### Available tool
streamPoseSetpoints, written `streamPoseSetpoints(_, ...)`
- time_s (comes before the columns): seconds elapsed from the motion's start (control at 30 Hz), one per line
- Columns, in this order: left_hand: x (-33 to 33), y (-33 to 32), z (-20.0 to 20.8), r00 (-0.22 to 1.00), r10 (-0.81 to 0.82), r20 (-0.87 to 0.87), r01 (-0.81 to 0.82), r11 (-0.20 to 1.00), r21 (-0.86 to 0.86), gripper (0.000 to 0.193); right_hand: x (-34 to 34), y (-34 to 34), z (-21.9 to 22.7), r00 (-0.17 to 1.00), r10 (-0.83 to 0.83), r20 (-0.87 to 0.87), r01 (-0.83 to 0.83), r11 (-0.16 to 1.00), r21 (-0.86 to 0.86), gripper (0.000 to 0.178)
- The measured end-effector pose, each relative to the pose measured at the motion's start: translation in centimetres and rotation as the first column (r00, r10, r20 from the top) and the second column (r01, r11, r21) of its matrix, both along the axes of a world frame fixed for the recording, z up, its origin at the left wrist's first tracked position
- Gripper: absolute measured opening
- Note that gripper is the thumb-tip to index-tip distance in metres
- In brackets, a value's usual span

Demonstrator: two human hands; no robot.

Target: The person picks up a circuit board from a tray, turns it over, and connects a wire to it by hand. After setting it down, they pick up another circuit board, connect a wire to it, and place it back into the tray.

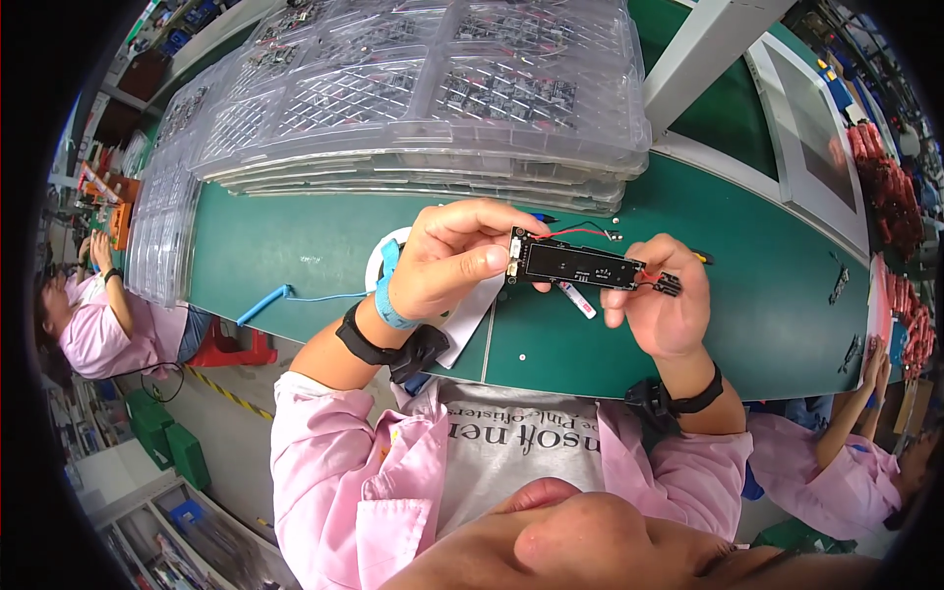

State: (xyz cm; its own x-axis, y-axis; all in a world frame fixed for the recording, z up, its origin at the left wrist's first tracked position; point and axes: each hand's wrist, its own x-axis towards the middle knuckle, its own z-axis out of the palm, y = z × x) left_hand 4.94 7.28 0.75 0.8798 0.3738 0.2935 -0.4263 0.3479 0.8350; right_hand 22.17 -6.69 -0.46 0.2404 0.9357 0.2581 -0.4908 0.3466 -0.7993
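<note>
A long black circuit board (580, 267) is held up above the green table, running level between both hands. My left hand (447, 258) pinches its left end, by the white connectors, between thumb and fingers. At the other end my right hand (674, 300) has its fingers curled round and partly behind the board. A small black piece (668, 283) on short red and black wires hangs there against the fingers. From the board's upper edge a red wire (580, 231) and a black one stretch right to a small plug. A blue wrist strap (391, 290) circles my left wrist.
Stacked clear plastic trays (413, 138) full of small boards stand at the back. A white marker (577, 301) lies on the green table (777, 315) under the board. A grey post (708, 59) rises behind right. Co-workers in pink sit on both sides, one beside red bundles (885, 187).
</note>
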Motion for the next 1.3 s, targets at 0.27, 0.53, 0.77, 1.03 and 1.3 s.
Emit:
streamPoseSetpoints(0.27,-0.2,0.0,0.3,0.997,-0.079,-0.02,0.078,0.995,-0.06,0.026,-1.1,1.0,2.4,0.975,-0.218,-0.036,0.206,0.956,-0.207,0.025)
streamPoseSetpoints(0.53,0.4,-0.4,0.4,0.983,-0.045,-0.18,0.056,0.997,0.056,0.027,0.8,-0.1,0.9,0.997,0.057,-0.042,-0.056,0.998,0.008,0.011)
streamPoseSetpoints(0.77,0.2,-0.6,0.7,0.953,-0.1,-0.286,0.124,0.99,0.065,0.025,-0.1,-0.2,1.5,0.956,-0.228,0.187,0.252,0.96,-0.12,0.009)
streamPoseSetpoints(1.03,0.8,-0.7,0.6,0.946,-0.111,-0.303,0.102,0.994,-0.046,0.024,0.6,-0.3,1.6,0.993,-0.093,-0.068,0.07,0.955,-0.288,0.011)
streamPoseSetpoints(1.3,0.7,-0.6,0.6,0.953,-0.117,-0.281,0.112,0.993,-0.031,0.022,0.0,0.0,1.6,0.996,-0.048,-0.074,0.026,0.96,-0.279,0.01)
